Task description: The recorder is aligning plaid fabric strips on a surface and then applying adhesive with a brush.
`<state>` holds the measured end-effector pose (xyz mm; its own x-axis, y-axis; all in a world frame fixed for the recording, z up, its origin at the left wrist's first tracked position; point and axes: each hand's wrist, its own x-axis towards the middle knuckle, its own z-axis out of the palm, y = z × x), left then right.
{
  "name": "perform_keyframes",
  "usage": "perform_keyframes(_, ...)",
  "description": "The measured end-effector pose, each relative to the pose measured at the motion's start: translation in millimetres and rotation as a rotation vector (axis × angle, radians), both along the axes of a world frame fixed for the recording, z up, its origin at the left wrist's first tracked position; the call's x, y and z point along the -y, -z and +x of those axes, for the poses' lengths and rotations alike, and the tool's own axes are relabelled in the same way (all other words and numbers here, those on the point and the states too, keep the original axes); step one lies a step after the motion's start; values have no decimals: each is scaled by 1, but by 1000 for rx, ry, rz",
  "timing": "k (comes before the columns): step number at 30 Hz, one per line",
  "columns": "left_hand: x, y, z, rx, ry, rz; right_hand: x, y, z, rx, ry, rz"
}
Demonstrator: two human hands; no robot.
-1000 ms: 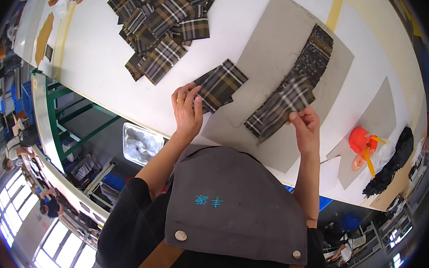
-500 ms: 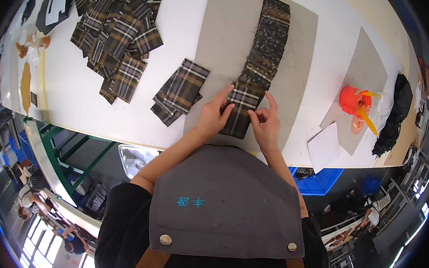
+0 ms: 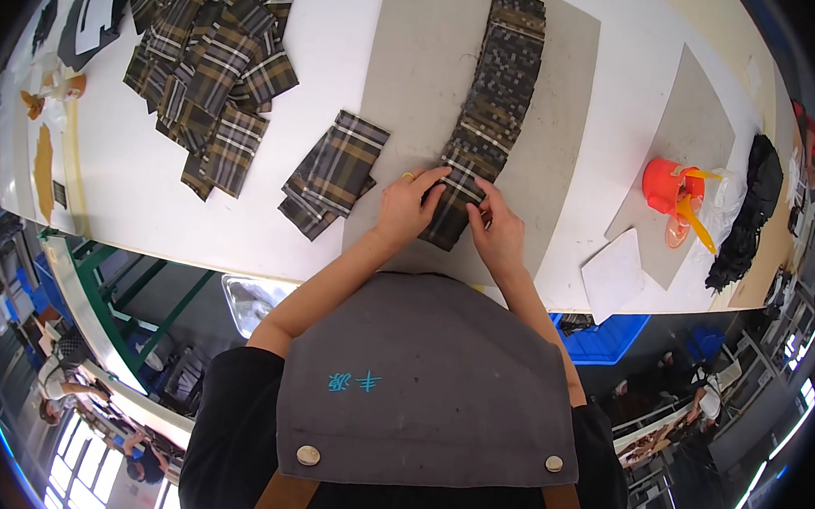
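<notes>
A plaid fabric piece lies at the near end of a long overlapping row of like pieces. The row runs away from me over a grey board. My left hand grips the piece's left edge, fingertips on top and thumb close by. On the opposite edge my right hand pinches the cloth between thumb and bent forefinger. The hands hide part of the piece. Left of the board a small stack of plaid pieces lies on the white table.
A large loose heap of plaid pieces lies at the far left. To the right are a red pot with a yellow-handled tool, a white sheet and black cloth. A blue crate stands below the table edge.
My fingers, stretched further apart before, have drawn in and closed on the edges of the near piece. That piece has shifted slightly away from me, toward the row.
</notes>
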<state>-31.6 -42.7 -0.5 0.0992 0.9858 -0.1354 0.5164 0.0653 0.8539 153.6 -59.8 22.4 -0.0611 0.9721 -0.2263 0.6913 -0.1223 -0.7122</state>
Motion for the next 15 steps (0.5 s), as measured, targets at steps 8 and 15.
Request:
perform_keyframes(8, 0, 5, 2, -6, -23, 38, 1, 3, 2, 32, -5, 17)
perform_keyframes(15, -1, 6, 2, -2, -34, 32, 2, 4, 2, 34, 6, 14)
